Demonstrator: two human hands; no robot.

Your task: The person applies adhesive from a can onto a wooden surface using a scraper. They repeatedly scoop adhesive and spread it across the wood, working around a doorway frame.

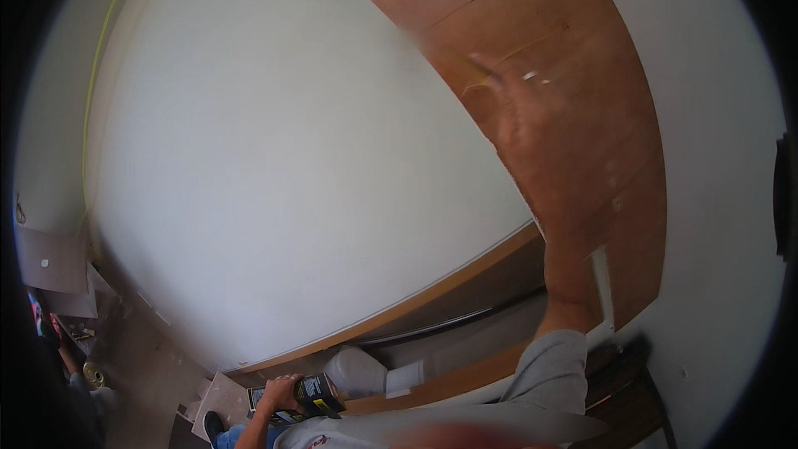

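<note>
1. Your right hand (524,112) is raised over the brown wood panel (598,150), arm extended, grey sleeve (549,370) at the upper arm.
2. Right grip: fingers together on a slender tool (477,66). Motion blur obscures the exact finger placement and the tool's kind.
3. The slender tool points up and left, its far end near the border between the brown wood panel and the large white panel (291,158). Whether it touches the surface cannot be told.
4. Your left hand (283,393) is low, near your body. Left grip: clamped over a dark rectangular can (320,395) with yellow markings, which lies tilted beneath the fingers.
5. Just beside the can, toward the right, a rounded whitish container (356,370) is noted, with a smaller white container (405,377) next to it.
6. A yellow cord (90,91) runs down the wall at far left.
</note>
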